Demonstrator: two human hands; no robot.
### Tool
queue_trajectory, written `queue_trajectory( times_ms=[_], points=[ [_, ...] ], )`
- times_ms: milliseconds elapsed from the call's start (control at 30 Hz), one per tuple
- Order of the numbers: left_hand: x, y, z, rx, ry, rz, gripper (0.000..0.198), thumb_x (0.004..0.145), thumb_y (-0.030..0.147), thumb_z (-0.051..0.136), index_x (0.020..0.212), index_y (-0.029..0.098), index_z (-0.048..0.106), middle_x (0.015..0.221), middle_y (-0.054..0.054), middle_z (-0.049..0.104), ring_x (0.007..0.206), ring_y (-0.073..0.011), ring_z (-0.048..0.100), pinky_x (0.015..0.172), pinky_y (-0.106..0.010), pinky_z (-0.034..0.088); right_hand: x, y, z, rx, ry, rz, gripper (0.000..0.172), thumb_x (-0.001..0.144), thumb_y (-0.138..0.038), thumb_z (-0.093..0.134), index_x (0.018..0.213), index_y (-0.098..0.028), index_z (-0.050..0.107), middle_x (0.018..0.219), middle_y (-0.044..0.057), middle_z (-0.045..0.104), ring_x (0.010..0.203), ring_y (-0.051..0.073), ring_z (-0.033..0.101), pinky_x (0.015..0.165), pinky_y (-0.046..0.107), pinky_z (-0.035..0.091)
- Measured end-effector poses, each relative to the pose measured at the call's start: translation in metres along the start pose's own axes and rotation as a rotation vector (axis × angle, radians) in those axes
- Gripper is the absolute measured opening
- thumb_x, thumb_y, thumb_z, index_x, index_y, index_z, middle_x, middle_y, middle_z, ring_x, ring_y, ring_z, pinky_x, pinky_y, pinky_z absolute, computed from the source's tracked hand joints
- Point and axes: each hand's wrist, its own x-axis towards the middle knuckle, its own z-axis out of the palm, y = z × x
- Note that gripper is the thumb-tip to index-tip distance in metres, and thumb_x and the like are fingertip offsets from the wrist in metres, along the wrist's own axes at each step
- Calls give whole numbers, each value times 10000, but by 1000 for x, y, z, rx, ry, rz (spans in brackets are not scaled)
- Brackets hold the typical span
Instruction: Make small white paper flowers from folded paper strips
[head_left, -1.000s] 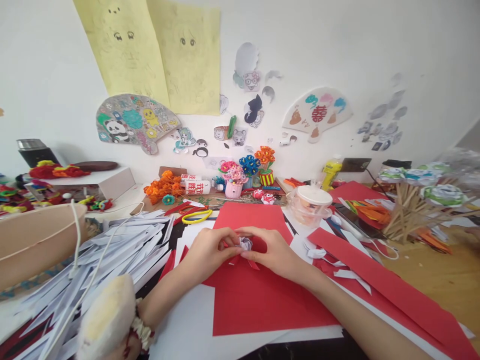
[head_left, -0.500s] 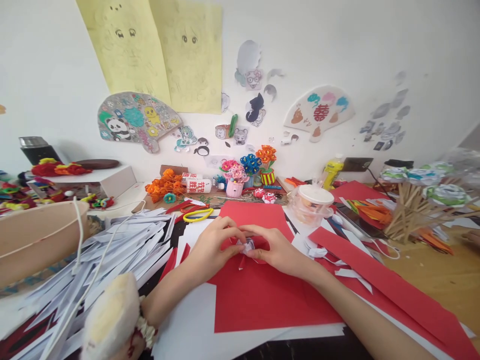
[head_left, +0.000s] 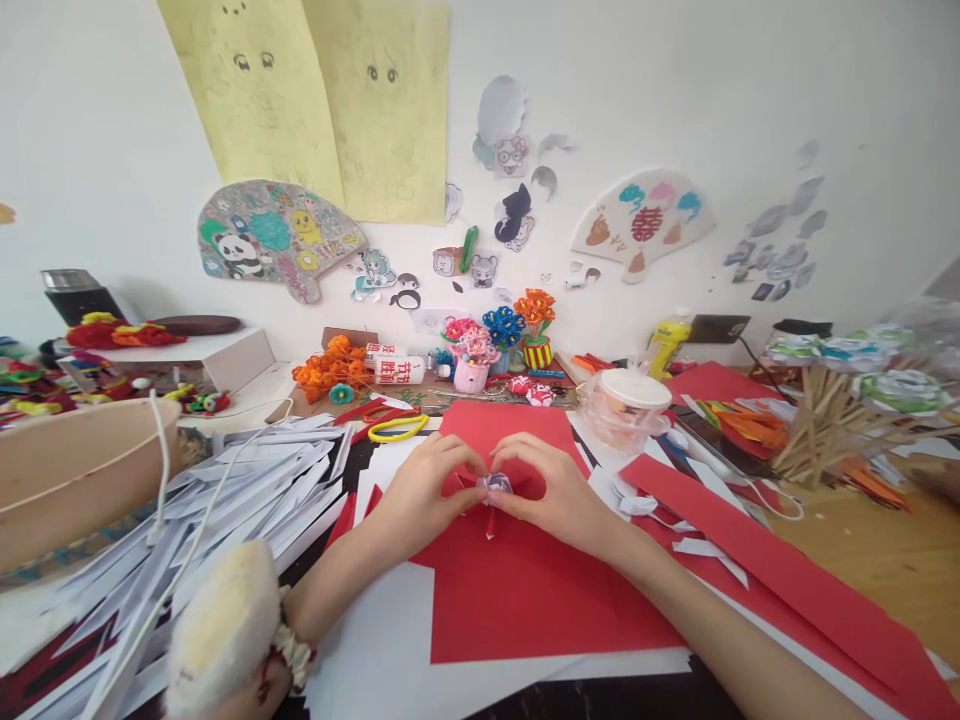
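Note:
Between my two hands sits a small folded paper piece point(head_left: 495, 486), white on top with red paper parts below and around it. My left hand point(head_left: 442, 480) pinches its left side with thumb and fingertips. From the right, my right hand point(head_left: 547, 490) grips it the same way, index finger arched above it. A narrow red tip points down toward me from under it. Beneath both hands lies a large red paper sheet point(head_left: 540, 610) on top of white sheets point(head_left: 375, 640). The exact folds are too small to make out.
A heap of white paper strips point(head_left: 255, 500) lies left, with a white cable across it. Yellow-handled scissors point(head_left: 397, 428) rest beyond my left hand. A lidded plastic cup point(head_left: 626, 405) and a long red paper strip point(head_left: 772, 570) are right. Paper flowers point(head_left: 502, 328) stand along the wall.
My fingers have shifted around the folded paper piece; the gap between my index fingertips has widened slightly. More of the white part shows. The view has moved a little.

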Motion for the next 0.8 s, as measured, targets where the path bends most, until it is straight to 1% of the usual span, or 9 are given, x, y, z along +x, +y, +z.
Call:
queue_trajectory(
  times_ms=[100, 200, 267, 433, 600, 800],
  points=[
    [-1, 0, 3, -8, -1, -20, 58, 788, 231, 655, 807, 205, 607, 843, 19, 621, 828, -162, 529, 738, -275, 378, -1, -2, 0, -25, 0, -45, 93, 796, -219, 662, 851, -218, 587, 1016, 45, 586, 950, 188, 577, 845, 305, 462],
    [-2, 0, 3, 5, -18, -48, 39, 795, 215, 633, 807, 208, 596, 822, 29, 625, 811, -162, 523, 712, -269, 374, -3, -5, 1, -59, 9, -86, 134, 780, -126, 627, 868, -216, 581, 1040, 49, 569, 969, 185, 565, 853, 297, 455],
    [-1, 1, 3, 11, -28, -61, 39, 787, 196, 629, 803, 209, 596, 811, 32, 627, 809, -164, 522, 702, -267, 372, -3, -5, 1, -87, 14, -97, 148, 771, -109, 616, 868, -214, 579, 1031, 49, 567, 953, 185, 564, 842, 299, 457],
    [0, 2, 1, 9, -32, -88, 44, 773, 175, 630, 786, 209, 605, 792, 33, 627, 809, -164, 531, 695, -261, 367, -3, -4, 3, -125, -3, -99, 115, 771, -111, 603, 832, -208, 600, 982, 48, 571, 889, 183, 565, 789, 305, 464],
    [0, 2, 2, 4, -18, -94, 30, 778, 197, 630, 767, 215, 609, 779, 34, 624, 807, -164, 532, 690, -261, 359, -4, -4, 3, -84, -26, -81, 152, 771, -73, 569, 827, -207, 614, 996, 47, 563, 909, 180, 564, 823, 317, 456],
    [1, 5, 0, 12, -23, -117, 24, 771, 214, 644, 757, 220, 626, 792, 35, 640, 804, -170, 531, 685, -269, 352, -2, -4, -1, 1, -100, -39, 201, 752, -16, 525, 801, -200, 588, 1037, 46, 535, 934, 169, 573, 848, 310, 453]
  ],
)
